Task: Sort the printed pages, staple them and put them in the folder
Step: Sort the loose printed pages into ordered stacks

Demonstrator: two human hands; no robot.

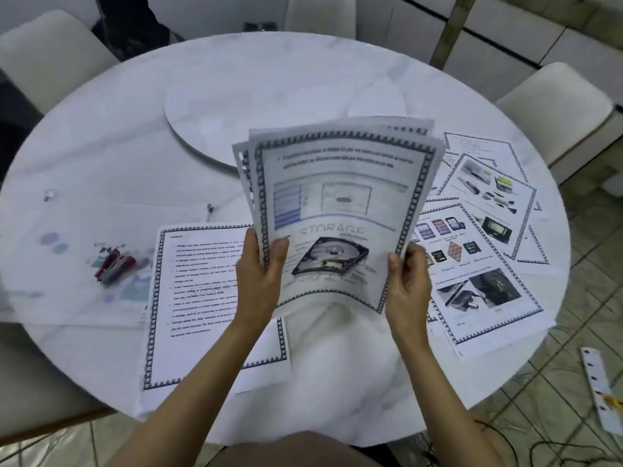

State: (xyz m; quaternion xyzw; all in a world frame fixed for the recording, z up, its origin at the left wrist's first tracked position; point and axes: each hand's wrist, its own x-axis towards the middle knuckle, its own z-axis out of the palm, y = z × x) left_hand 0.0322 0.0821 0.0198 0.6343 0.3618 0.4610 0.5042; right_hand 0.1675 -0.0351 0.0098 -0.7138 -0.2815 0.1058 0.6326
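I hold a small stack of printed pages (340, 210) upright above the table; the front sheet shows the word STORAGE and a hard-drive picture. My left hand (261, 274) grips the stack's lower left edge, thumb on the front. My right hand (408, 281) pinches its lower right edge. A text page (195, 298) lies flat under my left forearm. Several picture pages (478, 251) are spread on the right. A red stapler (113, 266) lies on a clear plastic folder (67, 264) at the left.
The round white marble table (101, 129) has a raised turntable (215, 106) in its middle. White chairs (556, 106) stand around it. A paper strip (603, 389) and cables lie on the tiled floor at the right. Two small clips (209, 207) sit on the table.
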